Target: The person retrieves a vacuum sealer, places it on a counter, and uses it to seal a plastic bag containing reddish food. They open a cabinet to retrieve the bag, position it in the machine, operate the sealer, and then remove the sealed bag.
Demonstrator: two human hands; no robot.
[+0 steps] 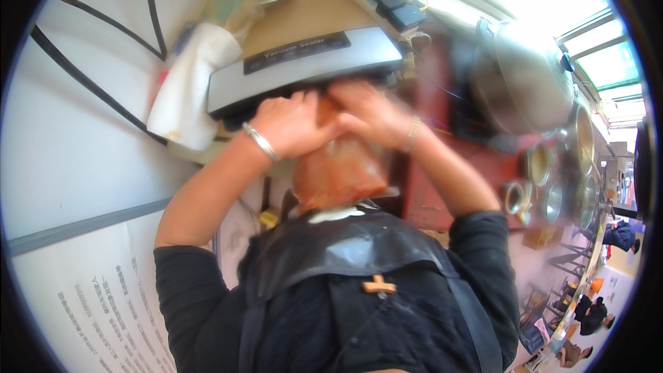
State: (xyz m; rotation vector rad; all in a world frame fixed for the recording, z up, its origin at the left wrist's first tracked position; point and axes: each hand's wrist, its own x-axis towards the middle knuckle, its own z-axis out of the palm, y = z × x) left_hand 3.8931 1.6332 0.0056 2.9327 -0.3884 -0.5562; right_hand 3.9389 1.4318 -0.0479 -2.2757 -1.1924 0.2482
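Note:
A clear plastic bag (339,173) of reddish-orange food hangs in front of a silver and black vacuum sealer (311,65). Its upper end runs up to the sealer's front edge, where my hands hide part of it. My left hand (290,122), with a silver bangle at the wrist, grips the bag's upper left side. On the other side my right hand (375,114) is blurred, its fingers at the sealer's edge and its thumb across the bag. The two thumbs nearly meet over the bag. What is inside the food bag cannot be told exactly.
Left of the sealer lies a white roll (194,88). Black power adapters (399,8) and cables sit behind it. A large metal pot (523,80) stands right, above a red surface (440,181) and several metal containers (539,163). Other people (593,316) are far right.

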